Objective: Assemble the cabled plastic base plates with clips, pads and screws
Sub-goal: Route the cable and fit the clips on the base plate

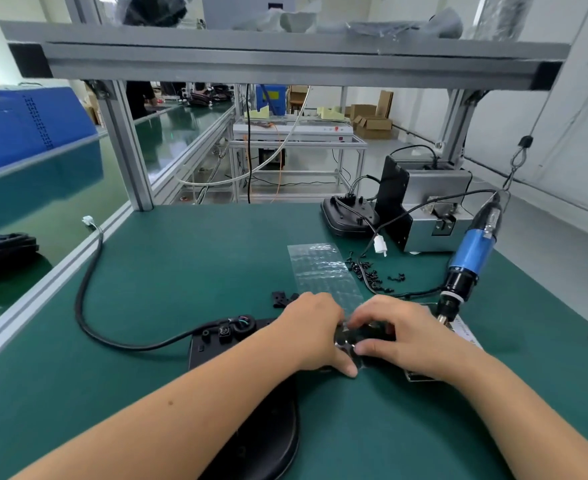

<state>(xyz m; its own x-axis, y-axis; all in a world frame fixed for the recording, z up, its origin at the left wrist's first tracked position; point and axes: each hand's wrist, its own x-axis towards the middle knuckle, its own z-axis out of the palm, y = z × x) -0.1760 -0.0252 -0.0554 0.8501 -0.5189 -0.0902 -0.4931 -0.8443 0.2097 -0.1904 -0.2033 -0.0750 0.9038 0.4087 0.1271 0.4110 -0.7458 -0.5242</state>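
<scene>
Both hands are bunched together over the right end of the black base plate (216,344), which lies flat on the green counter (181,265) with its long axis running left to right in front of the person. The left hand (311,336) has its fingers curled down onto the plate and its thumb pressed near the front edge. The right hand (400,336) comes in from the other side, thumb and fingers pinching something small and dark with a bit of shine, probably a pad, but it's too hidden to say for sure. So both hands are closed on the work, not spread open.

The plate's thick black cable (88,306) loops off to the left, well away from the fingers. The clear pad strip (323,271) lies just behind the hands, pointing away from the person. The loose screws (368,271) sit behind and to the right, near the hanging blue screwdriver (472,254), so the right hand is clearly the nearer one for both. A couple of small black clips (280,299) sit just behind the left hand.

Best guess: a pad is being seated, with the screws coming later.
</scene>
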